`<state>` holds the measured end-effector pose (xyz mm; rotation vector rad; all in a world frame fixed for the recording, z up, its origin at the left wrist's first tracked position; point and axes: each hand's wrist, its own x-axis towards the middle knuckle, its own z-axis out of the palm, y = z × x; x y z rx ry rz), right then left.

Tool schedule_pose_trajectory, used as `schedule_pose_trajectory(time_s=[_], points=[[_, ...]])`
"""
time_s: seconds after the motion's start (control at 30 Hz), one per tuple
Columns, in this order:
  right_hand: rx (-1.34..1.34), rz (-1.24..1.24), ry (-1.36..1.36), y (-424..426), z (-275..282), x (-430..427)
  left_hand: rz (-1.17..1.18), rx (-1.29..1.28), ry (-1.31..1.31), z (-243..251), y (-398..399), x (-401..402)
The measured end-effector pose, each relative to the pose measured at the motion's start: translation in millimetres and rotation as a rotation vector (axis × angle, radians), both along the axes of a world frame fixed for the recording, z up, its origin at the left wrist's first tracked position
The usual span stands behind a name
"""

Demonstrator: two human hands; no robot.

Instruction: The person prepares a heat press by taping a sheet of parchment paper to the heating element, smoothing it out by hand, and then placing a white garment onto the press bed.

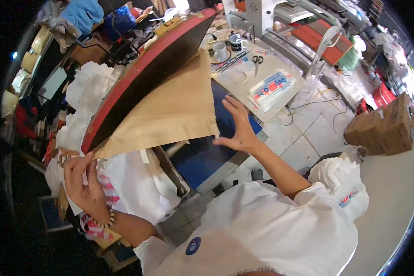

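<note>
A tan sheet (169, 107), perhaps a heat-press cover sheet, hangs from under the raised red-edged upper platen (148, 58) of what looks like a heat press. My left hand (84, 183), with a beaded bracelet at the wrist, pinches the sheet's near left corner beside the platen's lower end. My right hand (240, 129) is spread, fingers apart, just right of the sheet's near right corner and above the blue lower bed (200, 165). Nothing shows in its grasp. The sheet covers part of the blue bed.
Right of the bed, a board (269, 62) holds printed white pieces (272, 89), scissors (257, 62) and two mugs. White fabric piles (138, 183) lie at left, with another stack (341, 186) at right. Cardboard boxes (381, 127) and loose cables (314, 101) are farther right.
</note>
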<state>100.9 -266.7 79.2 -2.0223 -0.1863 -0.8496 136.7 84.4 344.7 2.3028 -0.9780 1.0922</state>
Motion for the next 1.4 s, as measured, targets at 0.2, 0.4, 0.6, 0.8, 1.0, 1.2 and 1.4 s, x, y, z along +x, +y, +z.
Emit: schedule_pose_trajectory(time_s=[0.2,0.4,0.6,0.8,1.0,1.2,1.4], points=[[0.224,0.305,-0.023,-2,-22,26,0.142,0.009,0.035,-1,-12,-13],[0.273,0.276,-0.220,-40,15,11,0.176,-0.050,0.115,-1,-10,-14],[0.422,0.189,-0.218,-103,106,50,0.132,-0.070,0.067,5,-14,5],[0.139,0.290,-0.318,-148,193,116,0.107,-0.120,0.148,14,-24,21],[0.030,0.315,-0.363,-143,232,131,0.116,-0.182,0.153,13,-7,25],[-0.201,0.242,-0.644,-138,256,123,0.163,-0.135,0.114,12,17,22],[-0.206,0.279,-0.598,-134,258,130,0.173,-0.176,0.127,8,19,17]])
